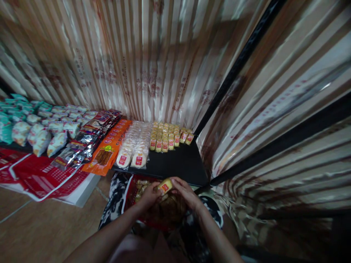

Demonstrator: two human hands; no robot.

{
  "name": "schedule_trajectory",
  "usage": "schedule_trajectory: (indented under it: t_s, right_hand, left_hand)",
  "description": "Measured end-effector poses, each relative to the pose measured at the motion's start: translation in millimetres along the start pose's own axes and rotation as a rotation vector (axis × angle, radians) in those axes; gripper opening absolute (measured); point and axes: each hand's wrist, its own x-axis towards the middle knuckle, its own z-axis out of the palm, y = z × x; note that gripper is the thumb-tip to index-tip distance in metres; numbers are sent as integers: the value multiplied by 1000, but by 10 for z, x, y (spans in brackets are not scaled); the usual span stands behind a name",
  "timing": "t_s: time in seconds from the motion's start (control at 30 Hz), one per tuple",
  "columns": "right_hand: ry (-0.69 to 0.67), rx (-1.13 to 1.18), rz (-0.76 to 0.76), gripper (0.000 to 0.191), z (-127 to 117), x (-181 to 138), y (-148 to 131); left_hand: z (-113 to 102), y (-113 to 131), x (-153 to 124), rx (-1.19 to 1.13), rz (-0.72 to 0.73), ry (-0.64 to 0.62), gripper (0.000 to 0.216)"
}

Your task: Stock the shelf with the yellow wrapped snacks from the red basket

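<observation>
Both my hands hold one small yellow snack packet (165,186) with a red label, just above a red bag (153,204) full of similar packets that rests on my lap. My left hand (149,197) grips the packet's left end with closed fingers. My right hand (184,191) pinches its right end. In front of me a black shelf (181,162) carries rows of the same yellow packets (168,137) standing at its back.
Left of the yellow rows lie clear bags of round cakes (134,149), orange packets (108,148), silver and dark pouches (82,142) and white-and-teal bags (35,128). Red printed sheets (35,175) hang over a white ledge. Striped curtains close in behind and to the right.
</observation>
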Motion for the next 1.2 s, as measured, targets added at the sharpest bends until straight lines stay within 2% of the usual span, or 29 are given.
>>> schedule_trajectory:
  t_s: [0.27, 0.43, 0.53, 0.73, 0.83, 0.9, 1.0, 1.07, 1.2]
  right_hand:
    - [127, 96, 28, 36, -78, 31, -30]
    - [206, 234, 18, 35, -113, 15, -84]
    - [241, 307, -4, 37, -96, -7, -121]
    - [277, 331, -34, 40, -79, 29, -51]
    - [259, 234, -60, 44, -101, 64, 2]
    - [240, 68, -98, 45, -118, 74, -2]
    - [275, -283, -210, 36, -140, 78, -83]
    - [312, -440, -271, 32, -153, 96, -161]
    - [277, -467, -298, 41, -191, 217, -249]
  left_hand:
    - [82, 328, -37, 6, -72, -50, 46]
    - [115, 519, 64, -22, -50, 17, 51]
    - [129, 654, 131, -95, -23, 37, 47]
    - [162, 802, 248, -200, 19, 65, 53]
    - [170, 818, 338, -124, 41, 96, 51]
    - [163, 840, 407, 24, 67, 123, 41]
    - [141, 915, 493, 311, 193, 110, 27]
    - [131, 998, 530, 455, 291, 72, 26]
    - [151, 1193, 593, 580, 376, 29, 30]
